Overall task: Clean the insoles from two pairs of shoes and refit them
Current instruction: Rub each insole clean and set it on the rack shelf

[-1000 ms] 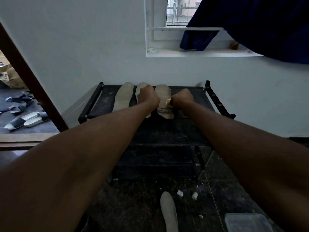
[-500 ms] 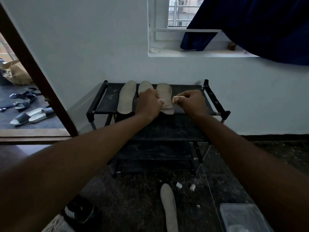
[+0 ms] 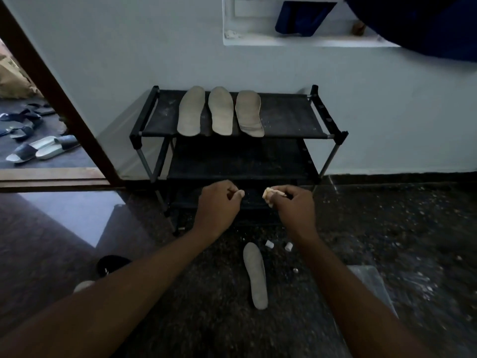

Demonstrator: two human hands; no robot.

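Three pale insoles lie side by side on the top shelf of a black shoe rack (image 3: pixel 289 117): the left insole (image 3: pixel 191 112), the middle insole (image 3: pixel 220 112) and the right insole (image 3: pixel 249 113). A fourth insole (image 3: pixel 255 275) lies on the dark floor in front of the rack. My left hand (image 3: pixel 216 205) hovers in front of the rack's lower shelves with its fingers curled and nothing in it. Beside it, my right hand (image 3: pixel 291 205) pinches a small crumpled pale wad (image 3: pixel 268 195).
Two small white bits (image 3: pixel 269 244) (image 3: pixel 288 246) lie on the floor near the fourth insole. A clear plastic container (image 3: pixel 371 282) sits at the lower right. Part of a shoe (image 3: pixel 111 264) shows at the lower left. Slippers (image 3: pixel 41 149) lie beyond the doorway.
Both hands have let go of the right insole on the top shelf and drawn back and down towards me. The view has tilted downward.
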